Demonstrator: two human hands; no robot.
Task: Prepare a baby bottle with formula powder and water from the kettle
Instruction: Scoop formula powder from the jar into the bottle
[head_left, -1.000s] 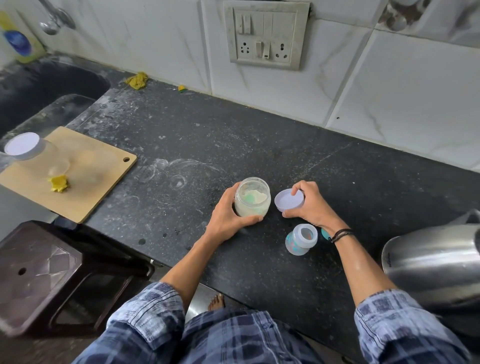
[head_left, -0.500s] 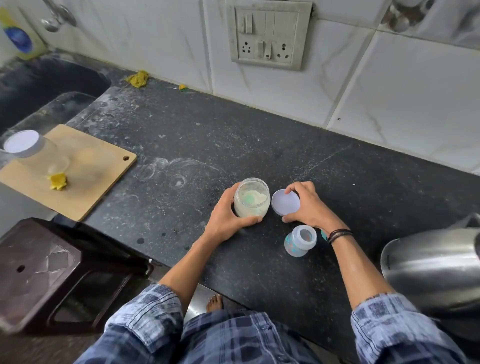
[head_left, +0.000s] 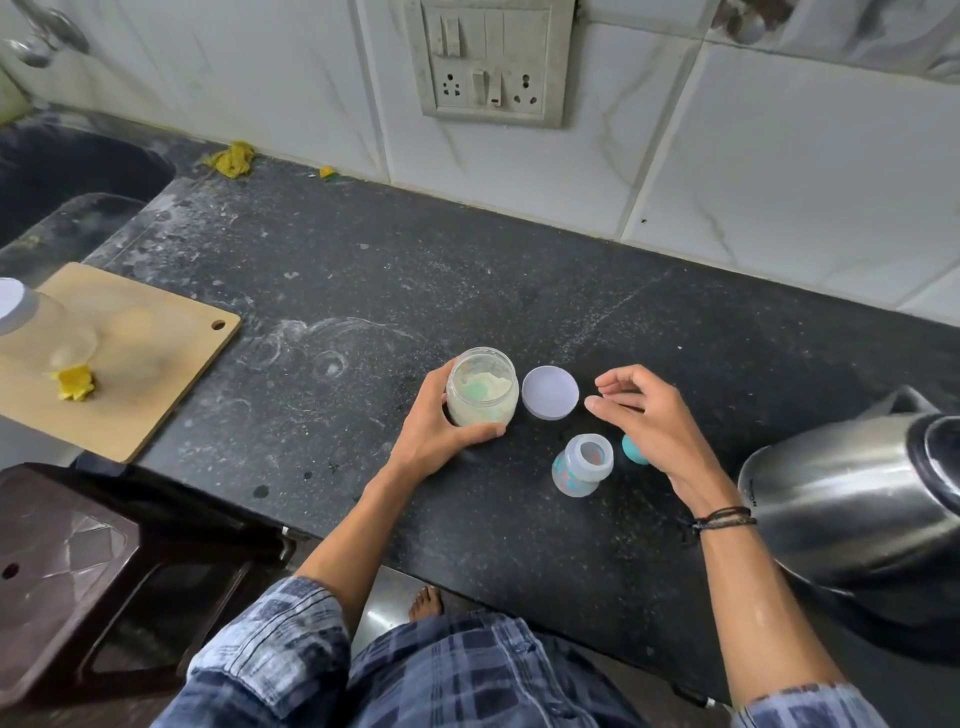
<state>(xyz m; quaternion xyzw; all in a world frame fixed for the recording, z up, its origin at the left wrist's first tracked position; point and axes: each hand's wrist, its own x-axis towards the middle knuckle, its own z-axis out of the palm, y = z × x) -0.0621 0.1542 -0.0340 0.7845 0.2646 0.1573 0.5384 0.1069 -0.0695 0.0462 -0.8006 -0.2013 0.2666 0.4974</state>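
Items on the black stone counter (head_left: 519, 270), seen from beside the person:

1. Jar (head_left: 482, 387): clear, upright, uncapped, at mid-counter. Pale formula powder fills the lower part, and a green scoop shape shows inside. The left hand (head_left: 434, 441) grasps it from the near side, thumb across the front of its base and fingers wrapped round its left side.

2. Lid (head_left: 549, 392): pale lilac disc, flat on the counter just right of the jar. Nothing touches it.

3. Bottle (head_left: 582, 465): small and translucent with coloured print, standing open-mouthed near the front edge, below the lid.

4. Teal piece (head_left: 631, 449): rounded, just right of the bottle and partly hidden behind the right hand, so what it is cannot be told.

5. Right hand (head_left: 654, 421): released, fingers loosely bent and holding nothing, fingertips pointing toward the lid with a clear gap. A dark band (head_left: 724, 518) circles the wrist.

6. Kettle (head_left: 841, 493): polished steel, at the right end of the counter, well apart from the bottle.

7. Board (head_left: 156, 353): wooden, at the left end. It carries a clear container (head_left: 52, 332) with a white cap and a yellow lump (head_left: 75, 383).

8. Surroundings: sink (head_left: 67, 176) at far left; switch panel (head_left: 491, 62) on the tiled wall; yellow scrap (head_left: 231, 160) at the wall's foot; brown stool (head_left: 78, 561) below the board.
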